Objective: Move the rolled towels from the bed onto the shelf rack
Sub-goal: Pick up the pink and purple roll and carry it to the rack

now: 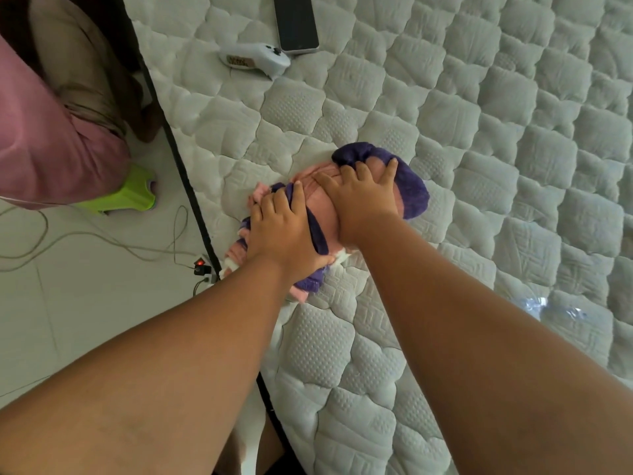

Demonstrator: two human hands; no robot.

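A bundle of rolled towels lies on the quilted white mattress (479,166) near its left edge. It holds a purple towel (412,186) and a pink towel (322,197), with pink and white ends sticking out at the lower left. My left hand (284,231) presses on the bundle's left part, fingers curled over the purple cloth. Over the top of the right part lies my right hand (363,200), its fingertips dug into the purple towel. The shelf rack is not in view.
A dark phone (296,22) and a white controller (255,60) lie on the mattress at the top. On the floor left of the bed sit a person in pink (44,142), a green stool (126,197), cables and a power strip (202,269).
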